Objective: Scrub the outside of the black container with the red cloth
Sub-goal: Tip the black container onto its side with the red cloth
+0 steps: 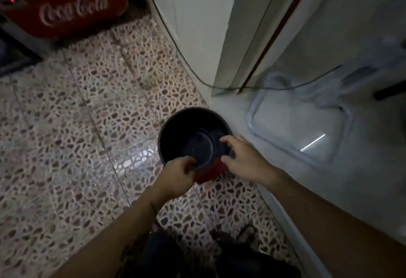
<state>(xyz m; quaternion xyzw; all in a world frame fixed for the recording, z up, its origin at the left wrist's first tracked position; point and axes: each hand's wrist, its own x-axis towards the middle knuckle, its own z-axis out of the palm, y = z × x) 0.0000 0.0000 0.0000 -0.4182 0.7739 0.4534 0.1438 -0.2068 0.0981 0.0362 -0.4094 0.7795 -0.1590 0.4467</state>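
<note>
The person holds a black round container [186,132] mouth-up in the air above the pebble-patterned tile floor [77,124], just beside the edge of a white surface [318,185] on which a clear rectangular dish [292,128] lies. The left hand [176,175] has its grip curled over the near rim, thumb side towards the inside of the bowl. The right hand [243,159] wraps its fingers round the right side of the rim. A red cloth [209,171] shows as a bunched patch against the outer wall below the rim, between the two hands. The picture is dim and smeared, so it may be the right palm that presses the cloth there, but which hand pins it cannot be told. The scrub of the outside seems to be under way. To do it well, the left grip should stay firm on the rim as the anchor. The other hand should keep the cloth flat against the wall and rub in short strokes. The container should be turned a little at a time so that each band of the outside, and the underside, gets covered. Held off the surface as it is, a slack grip could let it slip to the floor.
</note>
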